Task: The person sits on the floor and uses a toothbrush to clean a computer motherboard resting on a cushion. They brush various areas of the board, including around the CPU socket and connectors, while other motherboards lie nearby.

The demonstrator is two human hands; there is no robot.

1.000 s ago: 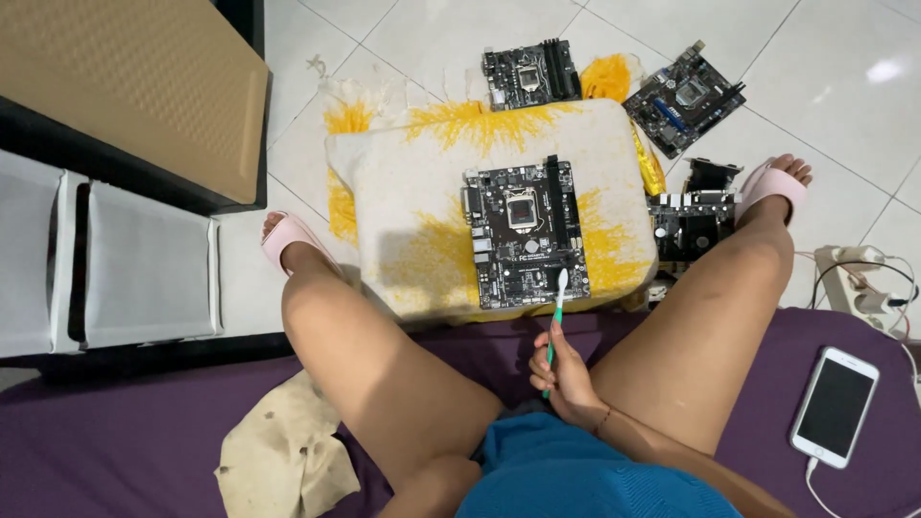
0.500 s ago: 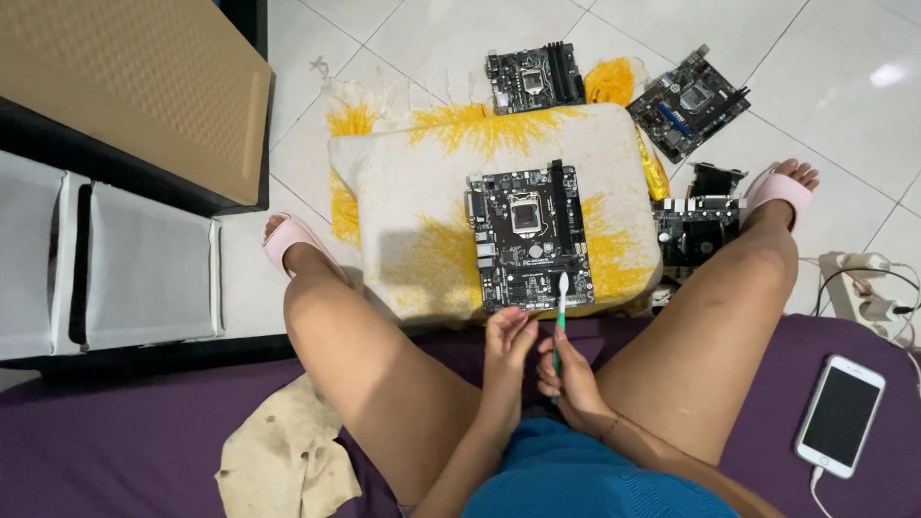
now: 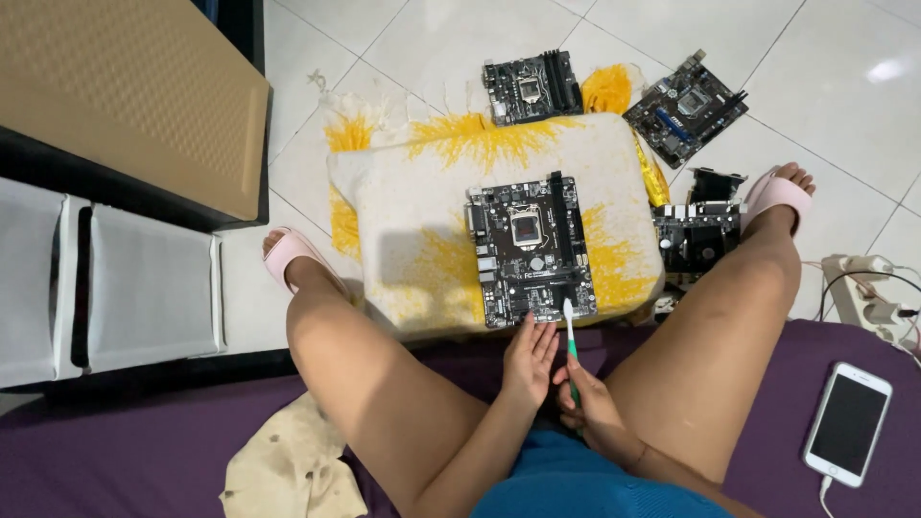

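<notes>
Seated view over my knees: I am gripping a green-handled toothbrush [image 3: 571,347] in my right hand [image 3: 587,403], fingers closed around the lower handle, its white bristle head pointing up and touching the near edge of the black motherboard [image 3: 531,247]. My left hand [image 3: 529,363] is hovering just beside the brush with fingers extended and loosely together, holding nothing, fingertips reaching toward that same near edge of the motherboard. The motherboard is lying flat on a white and yellow towel [image 3: 422,221], which is draping over a low support directly in front of my legs. Beyond the motherboard, a second board [image 3: 531,86] is lying on the tiled floor [image 3: 403,48]; to the far right of the motherboard, a third board [image 3: 685,105] is resting at an angle, and a fourth board [image 3: 697,235] is sitting just right of the towel. Well right of the motherboard, a white phone [image 3: 848,423] is lying on the purple cover [image 3: 96,460]; a stained cloth [image 3: 288,465] is lying near-left.
</notes>
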